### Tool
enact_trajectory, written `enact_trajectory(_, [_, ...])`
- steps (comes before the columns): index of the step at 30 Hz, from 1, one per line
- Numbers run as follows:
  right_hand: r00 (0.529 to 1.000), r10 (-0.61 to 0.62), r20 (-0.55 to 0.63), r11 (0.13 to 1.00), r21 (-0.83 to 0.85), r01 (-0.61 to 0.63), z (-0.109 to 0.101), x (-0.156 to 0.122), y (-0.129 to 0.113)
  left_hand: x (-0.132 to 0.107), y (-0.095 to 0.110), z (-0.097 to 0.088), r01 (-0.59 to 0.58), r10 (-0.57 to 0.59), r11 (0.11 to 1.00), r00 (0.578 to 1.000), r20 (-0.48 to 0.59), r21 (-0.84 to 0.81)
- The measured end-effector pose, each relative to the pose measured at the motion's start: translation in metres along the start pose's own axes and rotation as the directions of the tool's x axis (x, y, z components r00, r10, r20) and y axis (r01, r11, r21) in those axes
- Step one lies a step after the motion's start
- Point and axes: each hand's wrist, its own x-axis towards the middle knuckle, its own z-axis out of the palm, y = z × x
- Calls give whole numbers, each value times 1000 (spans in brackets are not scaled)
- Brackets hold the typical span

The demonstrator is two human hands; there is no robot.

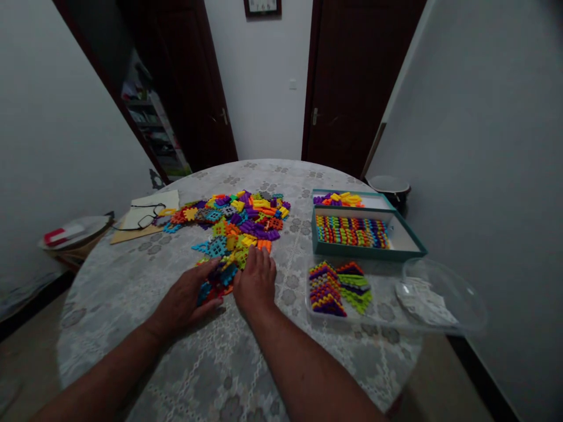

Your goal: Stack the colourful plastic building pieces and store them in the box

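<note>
A heap of colourful plastic interlocking building pieces (246, 217) spreads over the table, its near end lying between my hands. My left hand (182, 296) curves around several blue, red and dark pieces (215, 282) at that end, thumb on the near side and fingers on the far side. Beside it, my right hand (255, 281) rests palm down against the heap's near right edge. Its fingers point forward and touch the yellow and orange pieces. What lies under the right palm is hidden.
To the right, a teal box (369, 251) holds rows of stacked pieces, with its lid (373, 200) behind. Nearer stands a clear plastic container (325, 321) with stacked pieces and a white packet (424, 302). Glasses (145, 220) lie on papers (127, 228) at left.
</note>
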Motion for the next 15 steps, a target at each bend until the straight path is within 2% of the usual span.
enact_trajectory(4, [999, 12, -37, 999, 49, -10, 0, 1, 0, 0, 1, -1, -18, 19, 999, 1000, -8, 39])
enact_trajectory(8, [997, 6, -81, 998, 62, -1, 5, 1, 2, 3, -1, -1, -129, 128, 991, 992, 10, 45])
enact_trajectory(15, [978, 51, -200, 993, 113, -28, 12, 7, 10, -4, -3, 3, -144, 148, 987, 988, 51, -70])
